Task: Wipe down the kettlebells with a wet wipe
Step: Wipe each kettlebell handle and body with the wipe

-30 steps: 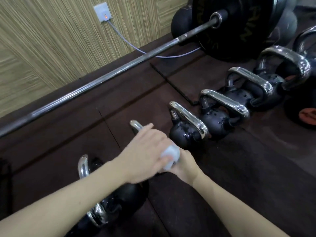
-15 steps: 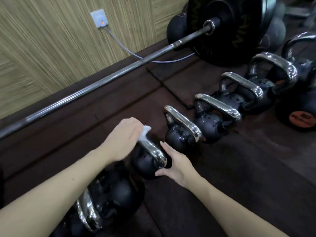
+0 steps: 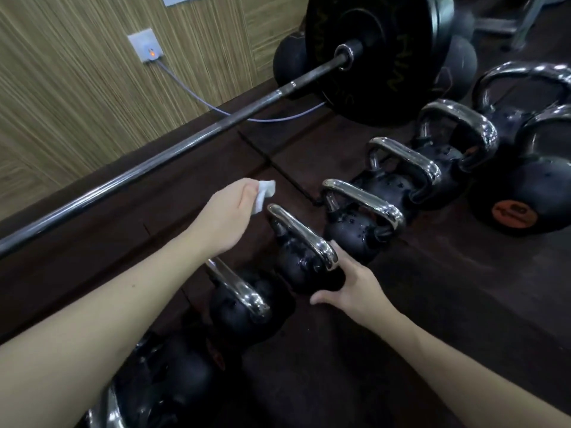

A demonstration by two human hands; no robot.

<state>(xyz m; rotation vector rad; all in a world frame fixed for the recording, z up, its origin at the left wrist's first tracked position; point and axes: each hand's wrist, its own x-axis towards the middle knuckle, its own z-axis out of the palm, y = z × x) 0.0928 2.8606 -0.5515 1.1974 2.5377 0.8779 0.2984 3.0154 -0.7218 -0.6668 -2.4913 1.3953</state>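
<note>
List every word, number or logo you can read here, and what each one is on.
Nothing reads clearly.
Yellow lettering on the weight plate: partly seen, blurred, not readable.
Orange round label on the big kettlebell: dark print, too blurred to read.
Wall socket: only an orange light, no text.
Wipe and chrome handles: no markings visible.

Gym — loaded barbell [image 3: 185, 149], kettlebells [image 3: 364, 217] in row (dark rubber floor [image 3: 432, 304]).
</note>
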